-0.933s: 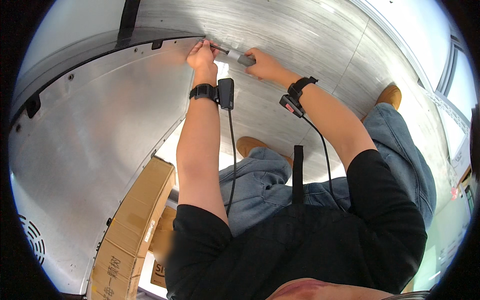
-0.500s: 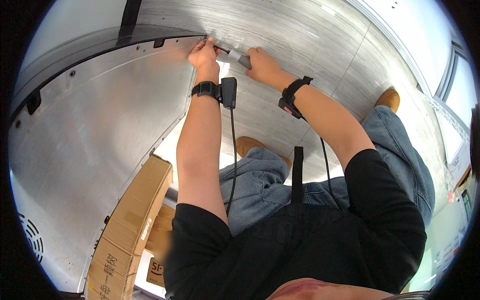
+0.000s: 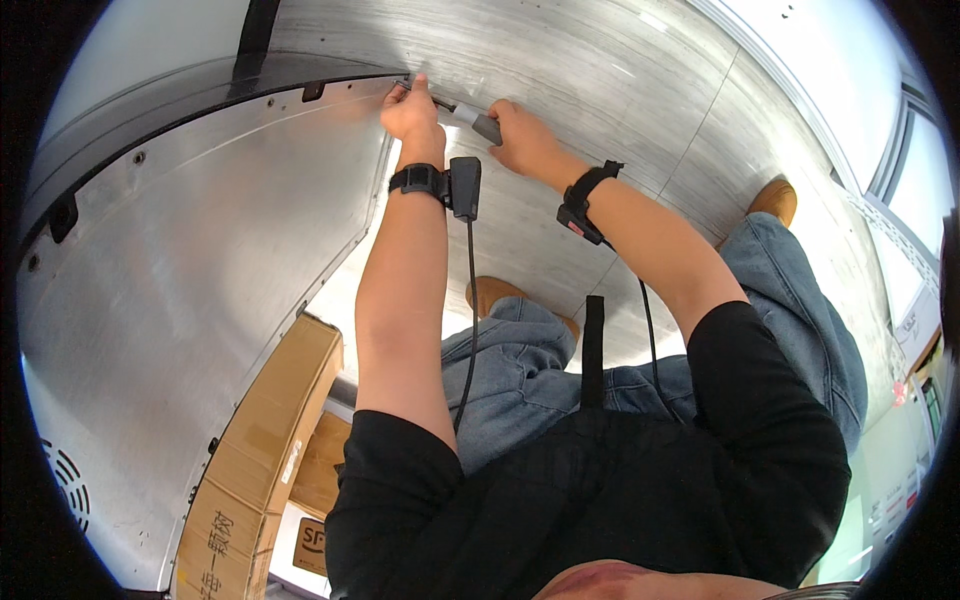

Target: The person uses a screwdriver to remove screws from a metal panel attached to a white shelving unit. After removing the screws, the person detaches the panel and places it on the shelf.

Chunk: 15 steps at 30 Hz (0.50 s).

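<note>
A screwdriver (image 3: 474, 120) with a light and dark grey handle and a thin dark shaft lies across the far corner of a large metal panel (image 3: 210, 240). My right hand (image 3: 528, 142) is closed round the end of its handle. At the panel's far right corner my left hand (image 3: 411, 114) closes round the front of the shaft, thumb pointing up. The shaft's end lies close to the panel's dark rim; my fingers partly hide it, and I cannot tell whether it sits in a screw. Several holes and a dark bracket (image 3: 313, 91) line the panel's far edge.
A long cardboard box (image 3: 265, 430) stands against the panel's near right edge, with a smaller brown box (image 3: 311, 543) beside it. Grey wood-look floor (image 3: 600, 70) stretches beyond my hands. Black straps with small boxes and cables (image 3: 470, 300) are on both wrists.
The view has shifted slightly, so the panel and boxes sit a little differently. Both hands keep their hold on the screwdriver; its handle has barely moved.
</note>
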### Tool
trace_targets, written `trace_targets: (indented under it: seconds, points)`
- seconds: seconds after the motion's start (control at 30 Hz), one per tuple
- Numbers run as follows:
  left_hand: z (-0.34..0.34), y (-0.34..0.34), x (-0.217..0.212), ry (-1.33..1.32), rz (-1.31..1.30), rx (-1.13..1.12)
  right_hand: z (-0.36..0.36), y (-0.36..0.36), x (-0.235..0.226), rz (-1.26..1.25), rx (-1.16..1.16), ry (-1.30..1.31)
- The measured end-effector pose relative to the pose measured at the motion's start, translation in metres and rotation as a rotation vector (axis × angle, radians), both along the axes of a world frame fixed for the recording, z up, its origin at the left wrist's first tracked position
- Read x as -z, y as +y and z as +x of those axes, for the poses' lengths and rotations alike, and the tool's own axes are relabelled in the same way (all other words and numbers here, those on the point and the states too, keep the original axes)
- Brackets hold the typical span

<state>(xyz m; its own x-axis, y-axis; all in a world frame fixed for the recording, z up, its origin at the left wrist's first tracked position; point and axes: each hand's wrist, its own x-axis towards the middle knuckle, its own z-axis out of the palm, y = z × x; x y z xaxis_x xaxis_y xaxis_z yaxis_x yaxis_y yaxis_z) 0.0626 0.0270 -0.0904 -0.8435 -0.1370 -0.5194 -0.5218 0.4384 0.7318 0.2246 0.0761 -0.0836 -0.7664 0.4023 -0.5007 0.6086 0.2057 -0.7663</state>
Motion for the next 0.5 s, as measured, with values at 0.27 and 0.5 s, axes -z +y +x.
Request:
trace_targets:
  seconds: [0.27, 0.5]
  points:
    - [-0.001, 0.002, -0.009, -0.1, 0.196, -0.098, -0.003, 0.019, -0.006, -0.756, 0.128, -0.12]
    - [0.001, 0.004, -0.014, -0.065, 0.09, -0.015, 0.002, 0.005, 0.006, -0.331, 0.058, 0.101]
